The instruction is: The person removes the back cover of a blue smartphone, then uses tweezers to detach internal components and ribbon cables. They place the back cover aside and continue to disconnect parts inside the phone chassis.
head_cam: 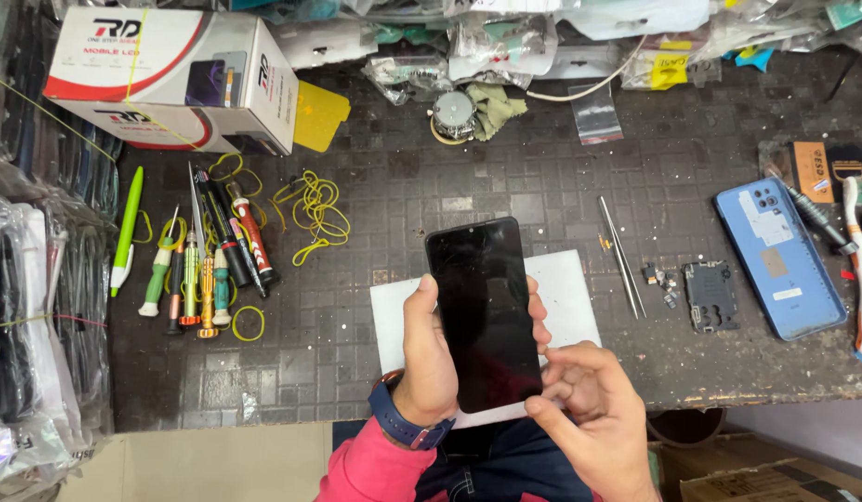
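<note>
Dark tiled desk, cluttered. White-and-red box, far left corner. Blue phone back, right edge. White sheet, near edge. Black phone above sheet: left hand wrapped round its left side, right hand pinching its lower right corner. Screwdrivers, left. Tweezers right of sheet.

We see it all from one camera, worn on the person's head. It looks almost straight down at the dark table. We are close, so the near table edge sits low in the picture, and the far clutter fills the top. There is no second view to share with.
</note>
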